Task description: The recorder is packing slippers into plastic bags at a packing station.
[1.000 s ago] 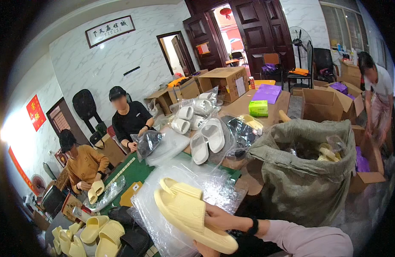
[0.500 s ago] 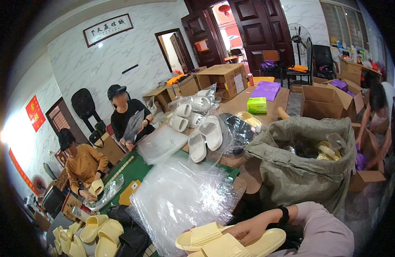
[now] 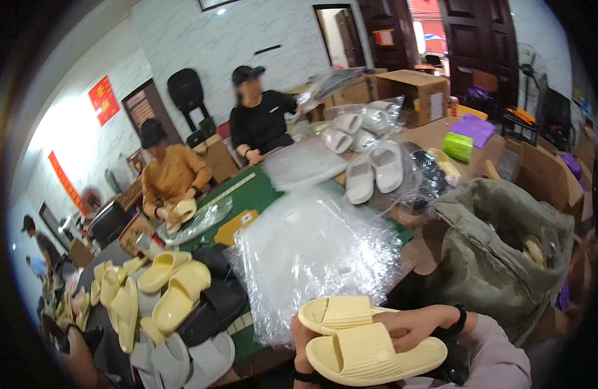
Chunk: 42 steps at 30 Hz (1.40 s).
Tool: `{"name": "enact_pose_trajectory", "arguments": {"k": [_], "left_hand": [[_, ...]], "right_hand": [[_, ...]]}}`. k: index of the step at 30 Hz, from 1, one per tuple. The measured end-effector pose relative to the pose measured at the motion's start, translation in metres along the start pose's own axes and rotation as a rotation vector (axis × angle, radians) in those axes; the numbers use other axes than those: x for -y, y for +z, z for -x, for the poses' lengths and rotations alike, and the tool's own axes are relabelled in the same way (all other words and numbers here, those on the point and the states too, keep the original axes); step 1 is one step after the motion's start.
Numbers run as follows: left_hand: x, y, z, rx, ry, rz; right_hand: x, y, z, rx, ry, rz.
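A pair of pale yellow slippers [image 3: 377, 353] is held close in front of me, one behind the other, with ribbed straps. My right hand [image 3: 412, 324] reaches in from the right, its fingers closed round the slippers between strap and sole. At the other end of the pair, my left hand [image 3: 301, 340] grips from the left; part of its fingers is hidden behind the slippers. Just beyond them lies a stack of clear plastic bags [image 3: 318, 246] on the green-topped table [image 3: 260, 198].
Loose yellow slippers [image 3: 176, 292], grey slippers [image 3: 208, 360] and black ones [image 3: 218, 301] lie to my left. A large woven sack [image 3: 500, 253] stands at the right. Across the table, one person [image 3: 263, 117] handles plastic bags and another [image 3: 172, 172] a yellow slipper.
My view has swung left. My left hand has come into view on the slippers, which now show more fully. The person in black has stretched an arm toward the bagged slippers.
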State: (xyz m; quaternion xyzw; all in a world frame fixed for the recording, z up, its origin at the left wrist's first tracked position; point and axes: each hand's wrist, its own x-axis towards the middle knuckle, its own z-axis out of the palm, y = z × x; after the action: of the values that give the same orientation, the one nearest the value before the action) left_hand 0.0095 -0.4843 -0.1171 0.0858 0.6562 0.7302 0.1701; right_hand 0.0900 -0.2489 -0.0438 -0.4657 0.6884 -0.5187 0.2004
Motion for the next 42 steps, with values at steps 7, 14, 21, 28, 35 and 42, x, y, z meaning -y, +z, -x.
{"name": "enact_pose_trajectory", "arguments": {"k": [7, 14, 21, 28, 35, 42], "left_hand": [[0.017, -0.019, 0.003, -0.095, 0.344, -0.574], [0.008, -0.032, 0.006, -0.202, 0.624, -1.193], [0.018, -0.034, -0.003, -0.217, 0.635, -1.224], [0.01, -0.028, -0.005, -0.315, 0.792, -1.008], [-0.015, -0.019, 0.01, -0.566, 0.719, -1.053], [-0.019, 0.001, 0.013, -0.383, 0.72, -0.941]], "right_hand": [[0.002, 0.007, -0.005, -0.099, -0.029, 0.02], [-0.012, 0.014, -0.005, -0.04, 0.04, 0.037], [-0.018, 0.019, -0.015, 0.027, -0.013, 0.092], [-0.002, 0.019, -0.021, -0.089, -0.08, 0.081], [0.005, 0.005, -0.012, -0.218, 0.465, 0.656], [-0.005, 0.006, -0.021, -0.429, 0.513, 0.957]]}}
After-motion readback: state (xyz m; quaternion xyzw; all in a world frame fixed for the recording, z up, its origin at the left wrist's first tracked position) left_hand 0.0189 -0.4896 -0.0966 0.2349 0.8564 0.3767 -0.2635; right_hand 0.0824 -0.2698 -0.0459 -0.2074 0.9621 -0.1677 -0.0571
